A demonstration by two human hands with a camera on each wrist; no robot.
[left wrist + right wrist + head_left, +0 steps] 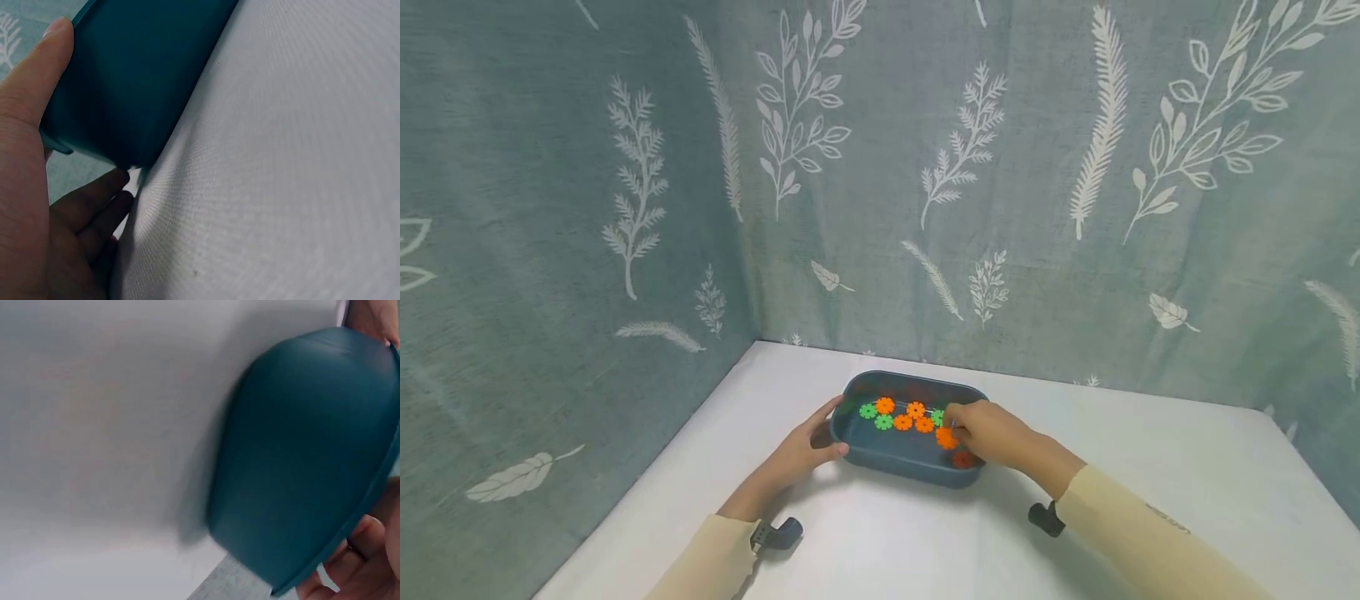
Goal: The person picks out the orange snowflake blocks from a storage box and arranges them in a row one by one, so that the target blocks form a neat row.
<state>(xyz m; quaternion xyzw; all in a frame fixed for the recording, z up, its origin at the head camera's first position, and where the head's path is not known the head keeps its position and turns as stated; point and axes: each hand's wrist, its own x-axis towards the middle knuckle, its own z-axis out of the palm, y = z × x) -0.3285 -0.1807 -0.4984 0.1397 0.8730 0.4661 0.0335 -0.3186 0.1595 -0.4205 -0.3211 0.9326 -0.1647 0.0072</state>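
A dark teal plastic tub with rounded corners stands on the white tabletop. Inside it lie several flower-shaped plastic discs, some orange, some green. My left hand grips the tub's left end, thumb at the front rim and fingers round the side; the left wrist view shows the thumb against the tub wall. Over the right end of the tub, my right hand pinches an orange flower disc. In the right wrist view the tub's outer wall hides that disc.
The white tabletop extends round the tub on all sides. Behind it and to the left hang grey-green curtains with white leaf prints. A dark strap device sits on each wrist, the left one close above the table.
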